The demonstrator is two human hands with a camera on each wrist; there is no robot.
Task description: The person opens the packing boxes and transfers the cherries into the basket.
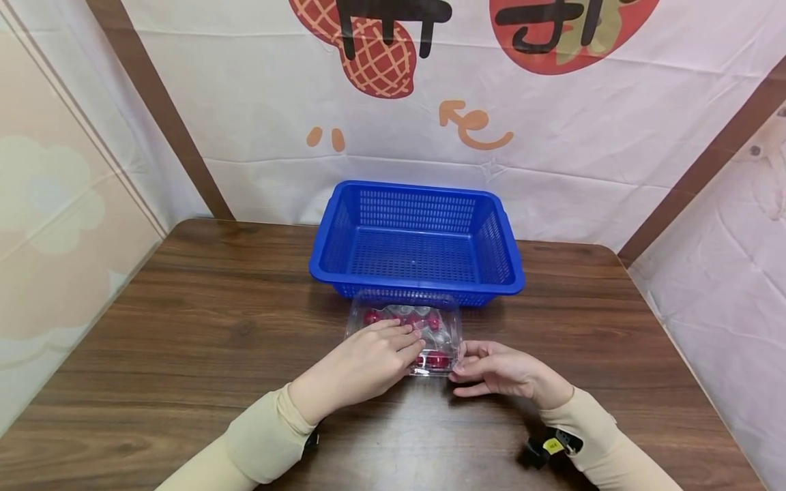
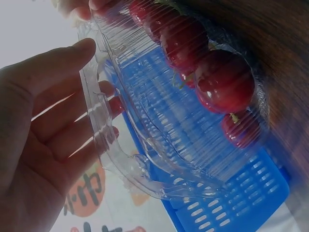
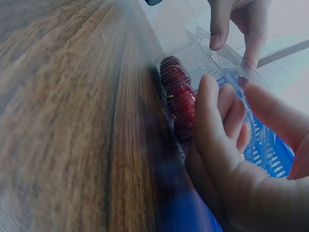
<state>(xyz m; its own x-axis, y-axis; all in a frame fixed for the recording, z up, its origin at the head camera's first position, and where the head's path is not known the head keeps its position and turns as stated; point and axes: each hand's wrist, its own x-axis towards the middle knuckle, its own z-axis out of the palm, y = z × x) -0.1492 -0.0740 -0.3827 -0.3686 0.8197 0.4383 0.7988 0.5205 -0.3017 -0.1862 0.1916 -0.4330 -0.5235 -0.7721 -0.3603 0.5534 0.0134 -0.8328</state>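
Observation:
A clear plastic clamshell box (image 1: pixel 451 341) of cherries sits at the middle of the table, against the front of a blue basket. Several glossy red cherries (image 2: pixel 224 82) with short green stems lie inside it. My left hand (image 1: pixel 362 358) lies over the top, its fairly straight fingers touching the lid. In the left wrist view, the thumb (image 2: pixel 79 53) and fingertips rest along the lid's rim (image 2: pixel 104 130). At the near right corner, my right hand (image 1: pixel 500 368) holds the box's edge between thumb and fingers. Its lower finger sticks out in front of the box.
Behind the box stands the blue perforated basket (image 1: pixel 417 278), with nothing inside. The brown wooden table (image 1: pixel 202 341) extends to both sides. A printed cloth (image 1: pixel 258 102) hangs at the table's back edge. A dark strapped device with a yellow label (image 1: pixel 552 446) is on the right wrist.

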